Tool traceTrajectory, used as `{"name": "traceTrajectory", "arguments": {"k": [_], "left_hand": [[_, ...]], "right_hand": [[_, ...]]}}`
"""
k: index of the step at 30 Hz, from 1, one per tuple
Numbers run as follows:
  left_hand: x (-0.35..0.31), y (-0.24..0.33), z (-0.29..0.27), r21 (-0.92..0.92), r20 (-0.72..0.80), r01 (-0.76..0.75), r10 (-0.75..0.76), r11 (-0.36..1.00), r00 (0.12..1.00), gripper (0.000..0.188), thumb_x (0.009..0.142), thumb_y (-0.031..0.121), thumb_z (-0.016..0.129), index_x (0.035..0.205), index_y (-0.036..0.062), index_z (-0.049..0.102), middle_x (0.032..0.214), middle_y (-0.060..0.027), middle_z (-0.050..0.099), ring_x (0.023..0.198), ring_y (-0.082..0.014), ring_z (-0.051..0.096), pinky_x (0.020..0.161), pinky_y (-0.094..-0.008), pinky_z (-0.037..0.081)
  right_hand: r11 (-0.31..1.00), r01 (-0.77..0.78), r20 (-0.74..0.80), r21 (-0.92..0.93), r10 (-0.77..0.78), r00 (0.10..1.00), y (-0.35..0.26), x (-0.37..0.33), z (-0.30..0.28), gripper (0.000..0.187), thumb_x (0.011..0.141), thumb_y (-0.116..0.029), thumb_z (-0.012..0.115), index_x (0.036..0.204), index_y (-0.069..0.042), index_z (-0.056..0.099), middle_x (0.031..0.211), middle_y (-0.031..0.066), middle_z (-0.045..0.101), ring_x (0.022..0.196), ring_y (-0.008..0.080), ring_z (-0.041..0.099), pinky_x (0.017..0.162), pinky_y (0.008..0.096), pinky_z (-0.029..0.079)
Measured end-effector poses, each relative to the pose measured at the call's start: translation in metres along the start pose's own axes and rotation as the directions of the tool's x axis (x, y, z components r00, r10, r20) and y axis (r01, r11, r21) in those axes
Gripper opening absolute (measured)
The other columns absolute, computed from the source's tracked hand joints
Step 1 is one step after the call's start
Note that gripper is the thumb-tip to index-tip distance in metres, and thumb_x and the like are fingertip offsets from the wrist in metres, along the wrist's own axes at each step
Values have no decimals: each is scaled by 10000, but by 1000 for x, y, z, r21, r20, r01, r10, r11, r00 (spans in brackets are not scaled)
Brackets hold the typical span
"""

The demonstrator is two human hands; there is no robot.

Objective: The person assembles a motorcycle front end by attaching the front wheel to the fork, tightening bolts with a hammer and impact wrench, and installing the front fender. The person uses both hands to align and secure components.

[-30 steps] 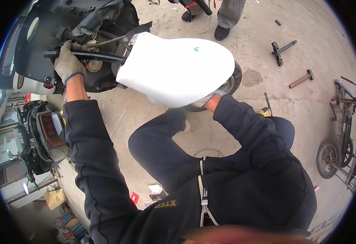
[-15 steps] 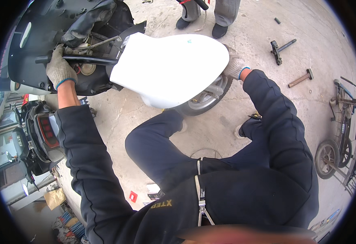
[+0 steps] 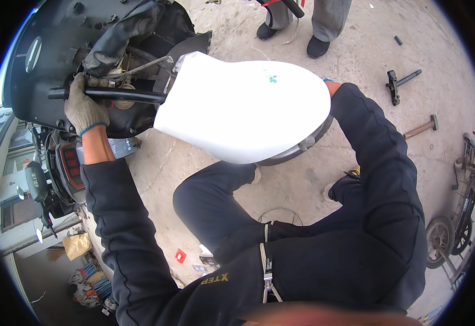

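Note:
My left hand, in a knitted work glove, is closed round a black metal tube. The tube runs from the black scooter body toward a white front fender. A black wheel shows only partly under the fender's near edge. My right hand reaches behind the fender's rounded right end. Only its wrist and blue glove cuff show; the fingers are hidden. Above the left hand, a dark grey cover hangs over exposed cables.
Another person's legs stand beyond the fender. On the concrete at right lie a metal stem part and a hammer. A wheeled frame stands at far right. Another scooter's red tail light is close to my left forearm.
The white fender has risen toward me and covers more of the wheel. My right glove has slipped from view behind it. My left hand keeps its grip. The whole view has shifted slightly.

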State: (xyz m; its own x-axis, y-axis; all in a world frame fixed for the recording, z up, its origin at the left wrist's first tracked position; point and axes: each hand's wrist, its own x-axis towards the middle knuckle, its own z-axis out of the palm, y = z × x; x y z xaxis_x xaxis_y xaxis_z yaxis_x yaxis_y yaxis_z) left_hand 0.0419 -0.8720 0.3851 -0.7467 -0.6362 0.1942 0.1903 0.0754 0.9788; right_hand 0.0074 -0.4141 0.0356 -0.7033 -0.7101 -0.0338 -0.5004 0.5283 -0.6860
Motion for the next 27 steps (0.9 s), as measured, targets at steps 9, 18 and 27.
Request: {"name": "traceTrajectory", "arguments": {"k": [9,18,27], "left_hand": [[9,-17,-21,-45,170,55,-47,997,984,233,1043,229,623,1012,-1,637,844,-112,678,794,-293,709,744,-439,631],[-13,38,-15,875,479,-481,55,52,876,507,1064,475,467,1339,94,660,1266,-238,694,1187,-418,657,1016,-493,501],[-33,60,-23,883,469,-453,266,-120,842,529,1031,504,550,1203,22,683,1084,-219,701,1032,-366,676,901,-439,538]], "right_hand": [[899,-255,107,-355,310,945,-68,-88,9,614,804,-402,824,1258,-4,716,1284,256,683,1206,366,669,938,438,578],[835,-310,-5,-454,345,938,-206,-121,25,591,910,-554,694,1358,-168,677,1316,105,700,1176,317,668,982,437,543],[777,-525,-182,-348,493,851,-216,-128,107,659,920,-538,637,1456,-155,600,1490,168,584,1380,419,500,1142,522,391]]}}
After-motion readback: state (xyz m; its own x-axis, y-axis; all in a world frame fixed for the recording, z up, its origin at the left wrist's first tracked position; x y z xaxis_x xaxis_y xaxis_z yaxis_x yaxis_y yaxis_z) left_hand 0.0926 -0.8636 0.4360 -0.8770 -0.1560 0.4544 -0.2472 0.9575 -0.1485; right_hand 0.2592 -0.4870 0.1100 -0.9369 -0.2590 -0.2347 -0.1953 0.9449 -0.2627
